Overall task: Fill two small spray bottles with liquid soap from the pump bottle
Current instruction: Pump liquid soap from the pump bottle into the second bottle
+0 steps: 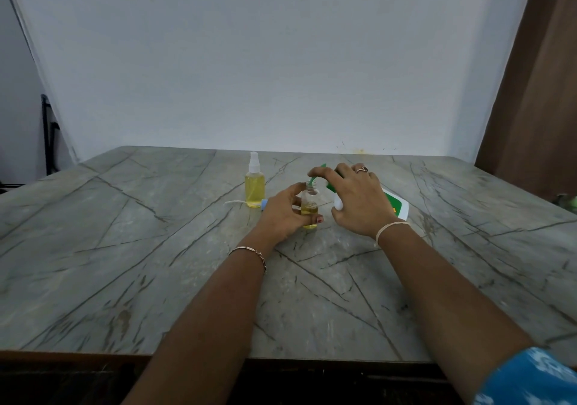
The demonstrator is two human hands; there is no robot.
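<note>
A small clear spray bottle (309, 206) without its cap stands upright on the table, partly filled with yellow liquid. My left hand (285, 214) is wrapped around it. My right hand (356, 198) holds the white and green pump bottle (396, 206), tilted to the left, its green nozzle (312, 181) over the open neck. A second small spray bottle (254, 183), capped with a white sprayer and nearly full of yellow liquid, stands to the left. Most of the pump bottle is hidden behind my right hand.
A loose spray cap with a blue collar and white tube (246, 202) lies on the grey marble table (156, 248) beside the full bottle. A white wall rises behind the table, a brown curtain (537, 92) at right.
</note>
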